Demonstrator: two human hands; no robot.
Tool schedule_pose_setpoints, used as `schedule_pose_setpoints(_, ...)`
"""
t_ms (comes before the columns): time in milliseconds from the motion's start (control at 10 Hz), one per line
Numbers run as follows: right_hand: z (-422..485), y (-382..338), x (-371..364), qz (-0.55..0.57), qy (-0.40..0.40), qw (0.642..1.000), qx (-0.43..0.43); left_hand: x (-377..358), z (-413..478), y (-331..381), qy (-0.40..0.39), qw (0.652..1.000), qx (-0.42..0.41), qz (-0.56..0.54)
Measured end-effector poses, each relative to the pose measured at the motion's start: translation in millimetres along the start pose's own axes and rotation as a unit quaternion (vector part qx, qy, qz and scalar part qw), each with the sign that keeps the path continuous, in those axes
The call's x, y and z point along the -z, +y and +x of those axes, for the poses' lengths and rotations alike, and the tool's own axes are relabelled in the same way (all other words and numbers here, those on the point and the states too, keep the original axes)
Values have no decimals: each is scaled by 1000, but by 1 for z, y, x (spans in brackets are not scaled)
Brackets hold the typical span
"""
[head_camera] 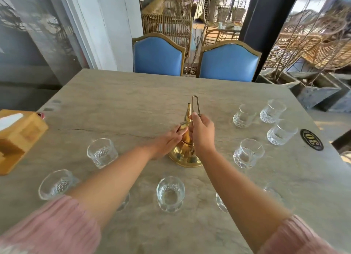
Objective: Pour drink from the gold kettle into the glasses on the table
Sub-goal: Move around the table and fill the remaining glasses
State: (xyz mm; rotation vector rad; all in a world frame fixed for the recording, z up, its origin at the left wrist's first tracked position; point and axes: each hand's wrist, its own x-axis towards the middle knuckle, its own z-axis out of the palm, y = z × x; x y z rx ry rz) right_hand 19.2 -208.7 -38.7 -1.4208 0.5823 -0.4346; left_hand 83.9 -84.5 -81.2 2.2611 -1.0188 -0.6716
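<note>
The gold kettle (185,155) stands in the middle of the grey stone table (133,105), its spout pointing away from me. My right hand (202,134) grips the tall wire handle, which rises upright above it. My left hand (169,141) rests against the kettle's left side near the lid, fingers laid on it. Several cut-glass tumblers ring the kettle: one at front centre (170,193), one to the left (102,152), one at front left (57,184), one to the right (247,153) and a cluster at far right (272,111). My forearms partly hide two more glasses.
A wooden tissue box (17,139) sits at the table's left edge with a phone behind it. A round black number badge (311,139) lies near the right edge. Two blue chairs (158,55) stand at the far side. Planters and wicker furniture are beyond.
</note>
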Motion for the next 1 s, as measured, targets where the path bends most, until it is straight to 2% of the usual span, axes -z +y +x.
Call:
schedule_pose_setpoints(600, 18, 12, 3, 20, -12, 1000, 19, -8, 8, -7, 42, 999, -4, -11)
schedule_pose_setpoints(800, 17, 15, 1, -6, -13, 1000, 26, 5, 10, 14, 35, 991, 39, 121)
schedule_pose_setpoints(900, 14, 12, 2, -30, -39, 998, 29, 8, 14, 21, 57, 989, 101, 89)
schedule_pose_setpoints(1000, 11, -3, 14, -114, -50, 992, 34, 14, 9, 34, 92, 987, 129, -6)
